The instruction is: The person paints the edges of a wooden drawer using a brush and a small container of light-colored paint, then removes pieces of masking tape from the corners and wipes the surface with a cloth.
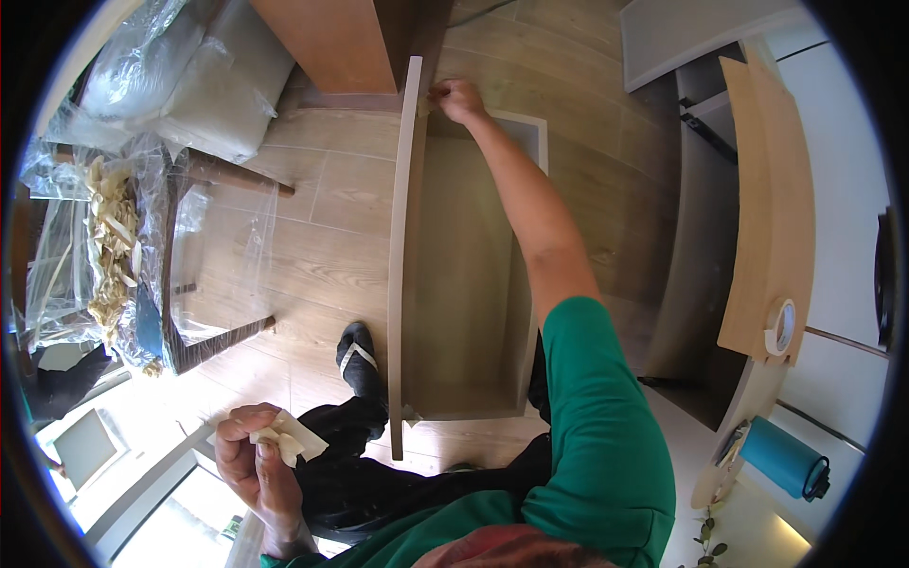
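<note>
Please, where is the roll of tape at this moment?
In the head view, the roll of tape is at the right, at the lower end of the tan sheet and above the turquoise cylinder.

Right fingertips (439,90) indistinct; plant (719,549) cut off

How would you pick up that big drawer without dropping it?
Probably with two hands from above: grip the drawer by its two short end walls. Its open side faces up, so fingers could curl over those thin rims. Watch the far front corner, where the right hand is.
</note>
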`<state>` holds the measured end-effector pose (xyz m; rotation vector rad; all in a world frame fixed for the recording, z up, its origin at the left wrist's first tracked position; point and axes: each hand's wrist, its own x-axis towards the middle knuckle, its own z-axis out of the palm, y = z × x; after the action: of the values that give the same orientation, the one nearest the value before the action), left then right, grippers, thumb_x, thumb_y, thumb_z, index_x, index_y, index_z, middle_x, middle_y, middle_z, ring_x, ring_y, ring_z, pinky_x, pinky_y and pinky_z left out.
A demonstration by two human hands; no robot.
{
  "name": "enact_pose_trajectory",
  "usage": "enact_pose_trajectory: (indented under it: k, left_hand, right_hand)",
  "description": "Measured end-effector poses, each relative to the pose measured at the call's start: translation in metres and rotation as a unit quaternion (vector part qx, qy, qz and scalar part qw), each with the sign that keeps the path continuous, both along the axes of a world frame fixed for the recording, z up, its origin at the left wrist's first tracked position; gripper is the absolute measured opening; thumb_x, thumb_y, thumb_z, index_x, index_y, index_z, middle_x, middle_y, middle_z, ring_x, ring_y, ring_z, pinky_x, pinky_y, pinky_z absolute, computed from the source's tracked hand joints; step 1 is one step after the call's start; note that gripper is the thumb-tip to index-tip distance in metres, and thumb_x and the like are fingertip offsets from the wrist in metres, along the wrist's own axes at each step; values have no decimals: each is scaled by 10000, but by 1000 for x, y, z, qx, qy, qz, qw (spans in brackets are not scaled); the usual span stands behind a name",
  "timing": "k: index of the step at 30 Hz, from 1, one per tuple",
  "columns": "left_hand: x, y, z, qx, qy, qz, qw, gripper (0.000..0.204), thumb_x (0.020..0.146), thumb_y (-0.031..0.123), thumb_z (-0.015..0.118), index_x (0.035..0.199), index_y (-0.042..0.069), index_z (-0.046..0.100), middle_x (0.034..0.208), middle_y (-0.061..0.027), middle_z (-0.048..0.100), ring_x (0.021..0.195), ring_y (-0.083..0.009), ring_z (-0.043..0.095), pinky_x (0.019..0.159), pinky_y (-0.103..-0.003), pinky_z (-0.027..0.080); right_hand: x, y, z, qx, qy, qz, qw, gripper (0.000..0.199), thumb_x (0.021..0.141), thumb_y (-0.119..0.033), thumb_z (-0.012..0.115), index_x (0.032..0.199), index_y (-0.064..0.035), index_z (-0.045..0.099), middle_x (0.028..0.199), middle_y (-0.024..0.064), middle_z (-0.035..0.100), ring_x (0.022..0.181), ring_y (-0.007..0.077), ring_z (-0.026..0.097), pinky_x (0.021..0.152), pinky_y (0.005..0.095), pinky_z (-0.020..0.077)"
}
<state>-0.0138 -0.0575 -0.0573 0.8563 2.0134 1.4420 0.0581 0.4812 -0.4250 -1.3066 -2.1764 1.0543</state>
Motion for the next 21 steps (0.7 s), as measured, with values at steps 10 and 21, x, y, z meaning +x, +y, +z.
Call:
enact_pose_trajectory:
  k: [10,21]
  left_hand:
    - [4,2,-2,25,16,12,999,327,976,311,666,1048,-1,604,969,-131,636,915,-201,590,854,-334,459]
    - [2,-1,-3,26,16,6,1000,313,965,292,653,1061,-1,601,977,-131,629,941,-199,570,875,-347,443]
  right_hand:
    - [15,-17,12,-125,228,-90,961,165,939,-116,652,1065,-42,728,983,71,732,871,167,659,797,322,524]
    - [-5,-63,29,193,151,-112,963,536,766,-87,812,1237,-107,557,997,151,740,984,387,678,870,477,532]
